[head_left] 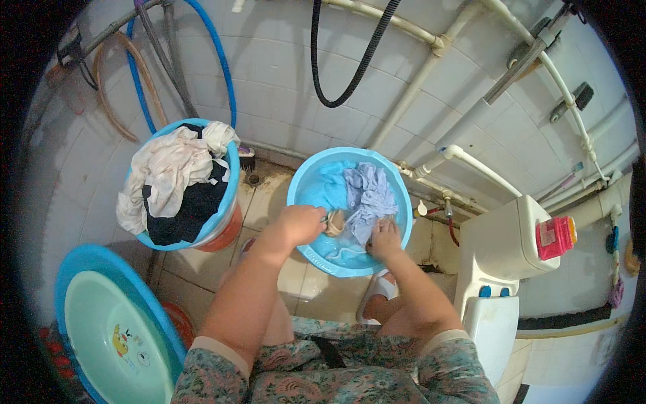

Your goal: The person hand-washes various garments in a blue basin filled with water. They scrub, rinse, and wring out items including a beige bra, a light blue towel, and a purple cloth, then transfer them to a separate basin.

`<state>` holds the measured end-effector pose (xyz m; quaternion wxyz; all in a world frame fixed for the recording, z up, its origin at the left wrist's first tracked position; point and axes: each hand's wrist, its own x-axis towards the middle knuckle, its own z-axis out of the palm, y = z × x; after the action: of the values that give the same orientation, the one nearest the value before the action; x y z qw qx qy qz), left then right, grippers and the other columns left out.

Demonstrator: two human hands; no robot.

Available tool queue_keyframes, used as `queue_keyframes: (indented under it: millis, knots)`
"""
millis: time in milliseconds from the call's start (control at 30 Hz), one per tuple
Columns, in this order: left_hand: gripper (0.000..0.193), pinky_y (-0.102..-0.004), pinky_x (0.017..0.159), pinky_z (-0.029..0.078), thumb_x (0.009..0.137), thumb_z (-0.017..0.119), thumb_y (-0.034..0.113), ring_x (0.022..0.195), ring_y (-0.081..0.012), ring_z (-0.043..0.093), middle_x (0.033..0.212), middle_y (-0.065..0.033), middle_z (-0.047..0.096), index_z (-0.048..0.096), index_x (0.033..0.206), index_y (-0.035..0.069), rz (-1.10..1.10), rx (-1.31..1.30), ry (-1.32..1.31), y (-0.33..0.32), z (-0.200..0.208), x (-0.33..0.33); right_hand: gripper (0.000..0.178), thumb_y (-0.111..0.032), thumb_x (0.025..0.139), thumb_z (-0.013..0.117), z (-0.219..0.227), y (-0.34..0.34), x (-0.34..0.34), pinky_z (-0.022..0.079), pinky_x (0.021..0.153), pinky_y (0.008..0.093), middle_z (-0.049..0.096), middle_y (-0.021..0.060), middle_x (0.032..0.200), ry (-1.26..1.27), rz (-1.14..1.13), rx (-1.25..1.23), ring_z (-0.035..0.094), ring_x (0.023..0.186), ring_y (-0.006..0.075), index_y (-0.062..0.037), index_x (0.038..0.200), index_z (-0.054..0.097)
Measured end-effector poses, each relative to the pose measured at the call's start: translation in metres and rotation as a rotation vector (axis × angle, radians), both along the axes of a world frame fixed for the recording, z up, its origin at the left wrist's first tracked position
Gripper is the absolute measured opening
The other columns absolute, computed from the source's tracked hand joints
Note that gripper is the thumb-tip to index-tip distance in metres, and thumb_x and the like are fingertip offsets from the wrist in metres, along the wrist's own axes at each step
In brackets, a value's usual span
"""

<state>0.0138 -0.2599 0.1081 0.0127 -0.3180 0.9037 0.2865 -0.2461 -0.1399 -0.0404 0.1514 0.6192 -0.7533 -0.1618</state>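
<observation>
Both in the round blue plastic basin (306, 195): left hand (304, 223) clenched on wet pale-blue cloth (367, 195), right hand (385, 237) gripping its nearer end.

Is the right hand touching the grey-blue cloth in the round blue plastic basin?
Touching: the head view shows the right hand pressing on the grey-blue cloth, no gap.

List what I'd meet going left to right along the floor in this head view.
Pale green basin → blue bucket heaped with laundry → blue wash basin with both hands in it → white toilet → pink box.
</observation>
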Motion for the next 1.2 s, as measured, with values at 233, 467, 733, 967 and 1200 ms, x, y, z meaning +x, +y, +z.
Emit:
queue_keyframes:
  millis: [233, 467, 733, 967, 1200]
  knots:
    - [0.032, -0.0434, 0.079, 0.045, 0.084, 0.052, 0.027, 0.091, -0.0350, 0.057, 0.095, -0.0184, 0.061, 0.056, 0.107, 0.005, -0.009, 0.034, -0.017, 0.006, -0.007, 0.000, 0.029, -0.018, 0.075, 0.054, 0.018, -0.023, 0.027, 0.044, 0.081, 0.0433, 0.062, 0.0149, 0.097, -0.373, -0.151, 0.276, 0.058, 0.095, 0.0305, -0.0022, 0.099, 0.061]
    - [0.030, -0.0427, 0.079, 0.045, 0.085, 0.049, 0.026, 0.091, -0.0352, 0.057, 0.095, -0.0178, 0.061, 0.056, 0.105, 0.005, -0.016, 0.014, 0.029, 0.006, -0.008, 0.000, 0.021, -0.024, 0.073, 0.063, 0.149, -0.006, 0.012, 0.048, 0.063, 0.0394, 0.062, 0.0177, 0.073, -0.896, -0.299, -0.138, 0.062, 0.072, 0.0299, -0.0078, 0.086, 0.065]
    - [0.051, -0.0404, 0.088, 0.042, 0.081, 0.059, 0.024, 0.103, -0.0326, 0.052, 0.113, -0.0185, 0.052, 0.040, 0.125, 0.004, 0.072, 0.013, 0.253, 0.019, 0.002, -0.009, 0.021, -0.013, 0.078, 0.059, 0.298, -0.019, 0.047, 0.047, 0.056, 0.0298, 0.062, 0.0086, 0.071, -1.310, -0.117, -0.527, 0.056, 0.061, 0.0127, 0.0015, 0.092, 0.061]
    - [0.063, -0.0366, 0.093, 0.038, 0.079, 0.062, 0.024, 0.116, -0.0307, 0.042, 0.131, -0.0188, 0.037, 0.031, 0.132, 0.009, 0.224, -0.166, 0.659, 0.042, -0.002, -0.058, 0.018, -0.009, 0.083, 0.054, 0.365, -0.021, 0.069, 0.046, 0.059, 0.0233, 0.059, 0.0013, 0.077, -1.659, 0.132, -0.724, 0.055, 0.065, 0.0093, -0.0015, 0.098, 0.058]
    - [0.022, -0.0298, 0.079, 0.043, 0.084, 0.048, 0.012, 0.087, -0.0161, 0.055, 0.094, -0.0096, 0.061, 0.058, 0.101, 0.004, 0.732, 0.842, 0.996, 0.009, -0.010, -0.071, 0.028, -0.003, 0.085, 0.045, 0.271, 0.002, 0.032, 0.048, 0.069, 0.0256, 0.058, 0.0054, 0.098, -1.959, -0.146, -0.848, 0.057, 0.085, 0.0145, -0.0049, 0.112, 0.052]
